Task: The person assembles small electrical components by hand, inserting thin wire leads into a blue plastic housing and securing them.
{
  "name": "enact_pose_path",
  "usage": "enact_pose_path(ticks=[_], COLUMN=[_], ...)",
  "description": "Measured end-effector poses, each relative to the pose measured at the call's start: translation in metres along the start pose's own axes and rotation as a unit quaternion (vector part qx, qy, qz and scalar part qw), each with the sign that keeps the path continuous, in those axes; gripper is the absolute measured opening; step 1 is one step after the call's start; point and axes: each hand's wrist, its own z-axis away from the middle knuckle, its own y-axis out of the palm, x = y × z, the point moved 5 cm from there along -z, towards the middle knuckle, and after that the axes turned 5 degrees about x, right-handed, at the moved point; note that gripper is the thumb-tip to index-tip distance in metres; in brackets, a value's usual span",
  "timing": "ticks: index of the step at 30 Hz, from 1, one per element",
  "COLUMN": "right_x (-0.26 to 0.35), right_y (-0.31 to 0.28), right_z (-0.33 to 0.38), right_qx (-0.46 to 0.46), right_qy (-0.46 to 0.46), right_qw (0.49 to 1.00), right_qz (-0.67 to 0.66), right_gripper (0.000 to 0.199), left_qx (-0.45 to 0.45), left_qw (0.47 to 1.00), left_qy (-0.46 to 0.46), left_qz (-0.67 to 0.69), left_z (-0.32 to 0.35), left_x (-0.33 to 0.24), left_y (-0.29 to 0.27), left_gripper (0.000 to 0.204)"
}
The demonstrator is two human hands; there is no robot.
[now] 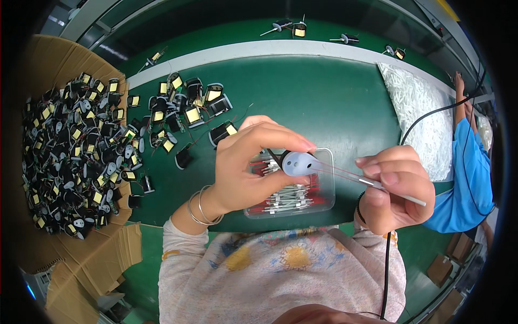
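— Both hands are up over the green bench: what's in them?
— Left hand (243,162) pinches a small coil part with a pale grey cap (298,162); right hand (396,186) pinches a thin white sleeve (396,193) on its red leads (345,171).
— How far along?
— Judging by the piles, early. A cardboard box (65,156) is full of coils, a loose batch (183,110) waits on the bench, and the clear tray (326,186) under the hands holds many sleeved wires.
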Motion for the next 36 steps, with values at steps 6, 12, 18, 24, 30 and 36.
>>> enact_pose_path(ticks=[6,12,18,24,30,36], right_x=[-0.006,-0.004,0.010,0.014,0.017,0.017], right_y=[0.004,0.005,0.011,0.013,0.012,0.012], right_z=[-0.006,-0.007,-0.009,-0.003,-0.005,-0.004], right_qx=[0.069,0.075,0.124,0.143,0.155,0.147], right_qy=[0.065,0.060,-0.003,-0.010,0.004,-0.002], right_qw=[0.995,0.994,0.984,0.980,0.978,0.979], right_qz=[0.023,0.044,0.128,0.140,0.137,0.139], right_gripper=[0.013,0.018,0.027,0.033,0.034,0.036], left_qx=[0.003,-0.048,-0.066,-0.087,-0.086,-0.085], left_qw=[0.999,0.998,0.995,0.993,0.992,0.989], left_qy=[0.004,-0.004,0.001,0.009,0.014,0.019], left_qz=[-0.044,-0.039,-0.072,-0.079,-0.095,-0.119], left_z=[-0.001,-0.001,-0.002,0.001,0.000,0.000], left_x=[-0.004,-0.005,-0.006,-0.005,-0.007,-0.008], left_y=[0.002,0.001,-0.003,-0.004,-0.003,-0.003], left_gripper=[0.045,0.036,0.035,0.035,0.036,0.036])
